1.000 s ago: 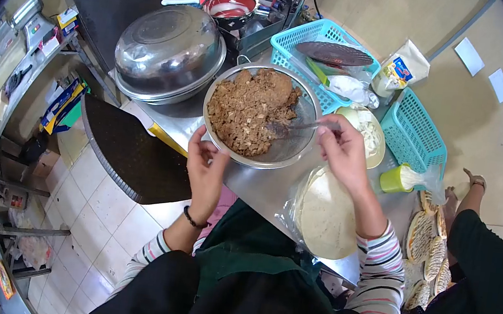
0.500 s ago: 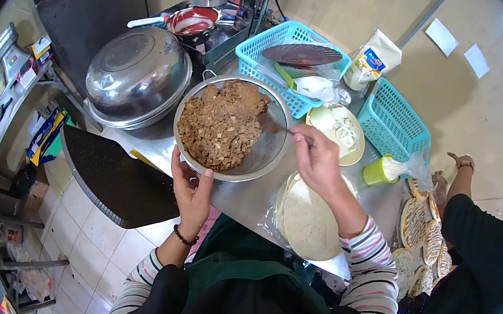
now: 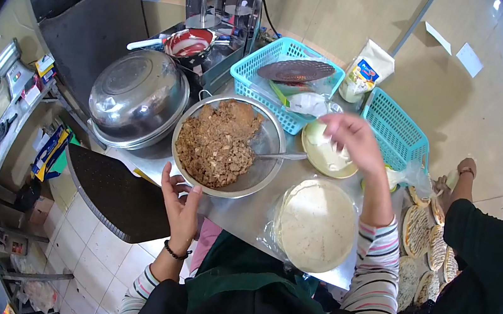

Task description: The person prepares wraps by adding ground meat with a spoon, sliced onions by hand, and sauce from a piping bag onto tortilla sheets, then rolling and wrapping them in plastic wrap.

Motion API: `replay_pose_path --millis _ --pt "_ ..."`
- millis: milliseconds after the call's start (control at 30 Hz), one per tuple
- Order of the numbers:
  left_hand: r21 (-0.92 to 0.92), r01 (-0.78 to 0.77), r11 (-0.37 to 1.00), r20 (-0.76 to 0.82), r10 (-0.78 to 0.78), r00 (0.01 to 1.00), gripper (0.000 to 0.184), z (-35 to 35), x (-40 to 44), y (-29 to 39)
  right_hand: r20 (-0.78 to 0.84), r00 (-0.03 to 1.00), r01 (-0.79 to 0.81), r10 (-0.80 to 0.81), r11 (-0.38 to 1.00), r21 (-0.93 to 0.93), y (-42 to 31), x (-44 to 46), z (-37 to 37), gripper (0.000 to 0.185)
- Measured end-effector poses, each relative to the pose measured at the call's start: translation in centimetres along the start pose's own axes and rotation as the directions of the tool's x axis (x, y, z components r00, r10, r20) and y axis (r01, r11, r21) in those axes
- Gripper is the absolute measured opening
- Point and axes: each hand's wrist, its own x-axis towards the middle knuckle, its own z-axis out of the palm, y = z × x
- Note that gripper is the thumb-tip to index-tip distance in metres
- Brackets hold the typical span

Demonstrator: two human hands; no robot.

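A steel bowl (image 3: 269, 178) holds crumbly brown filling (image 3: 218, 146). A metal spoon (image 3: 281, 156) lies in it, its handle sticking out over the right rim. At the bowl's near left edge is my left hand (image 3: 179, 211), fingers spread and fingertips against or close to the rim. My right hand (image 3: 354, 142), slightly blurred, is above a cream plate (image 3: 333, 171) with white pieces (image 3: 316, 132); its fingers are loosely apart and I see nothing in them. A stack of pale flatbreads (image 3: 317, 226) lies on plastic near me.
A domed steel pot (image 3: 139, 94) and a red-smeared pan (image 3: 188, 44) stand left and behind. Blue baskets (image 3: 398, 129) and a white packet (image 3: 369, 71) are at the back. A co-worker's arm (image 3: 464, 185) is at the right, near several browned flatbreads (image 3: 416, 233).
My right hand has let go of the spoon, leaving it in the bowl, and moved up and right over the cream plate. My left hand stays by the bowl's edge.
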Motion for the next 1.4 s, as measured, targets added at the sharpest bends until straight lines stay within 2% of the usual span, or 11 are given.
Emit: replay_pose_path --millis 67,133,200,367,433,567,733,1067,1200,1333,1400 --pt "-0.021 -0.011 1.0 -0.044 0.01 0.999 0.074 -0.2 -0.1 0.1 -0.304 0.938 0.116 -0.168 0.976 -0.182 -0.1 3.7 -0.8 0.018" --pt "0.129 -0.183 0.975 -0.063 0.192 0.979 0.069 -0.7 -0.7 0.9 -0.266 0.825 0.204 -0.498 0.702 -0.682 0.9 8.9 -1.8 0.017" --pt "0.197 -0.243 0.95 -0.03 0.254 0.967 0.065 -1.4 -1.4 1.4 -0.088 0.811 0.241 -0.579 0.466 -0.851 5.1 14.2 -3.0 0.022" --pt "0.382 -0.351 0.855 0.0 0.38 0.925 0.047 -4.5 -3.7 4.8 0.188 0.98 0.196 -0.056 0.237 -0.951 8.7 20.2 -4.4 0.026" --pt "0.427 -0.348 0.834 -0.005 0.387 0.922 0.043 -6.0 -4.8 5.3 0.091 0.964 0.134 -0.249 0.162 -0.978 8.7 20.1 -4.6 0.016" --pt "0.461 -0.316 0.829 -0.043 0.377 0.925 0.034 -8.5 -6.5 5.8 0.048 0.863 0.251 -0.504 0.342 -0.905 8.3 22.0 -7.7 0.026" --pt "0.439 -0.387 0.811 -0.019 0.439 0.899 0.028 -10.3 -7.5 5.8 -0.046 0.921 0.172 -0.386 0.51 -0.843 1.5 21.5 -10.3 0.034" --pt "0.221 -0.288 0.932 -0.025 0.301 0.953 0.018 -12.3 -7.4 9.4 0.071 0.752 0.463 -0.655 0.449 -0.764 -12.9 13.1 -1.9 0.031" --pt "-0.039 -0.35 0.936 -0.057 0.348 0.936 0.024 -14.1 -5.6 11.3 0.354 0.377 0.884 -0.856 0.218 -0.414 -16.8 6.4 8.8 0.031" --pt "-0.575 0.093 0.813 0.035 -0.089 0.995 0.037 -16.6 -6.8 15.2 0.436 0.188 0.944 -0.88 0.04 -0.326 -20.6 -0.4 17.4 0.027" --pt "-0.615 0.113 0.781 0.115 -0.053 0.992 0.043 -17.8 -8.1 15.3 0.488 0.068 0.965 -0.87 -0.066 -0.253 -21.4 -1.9 20.1 0.026"
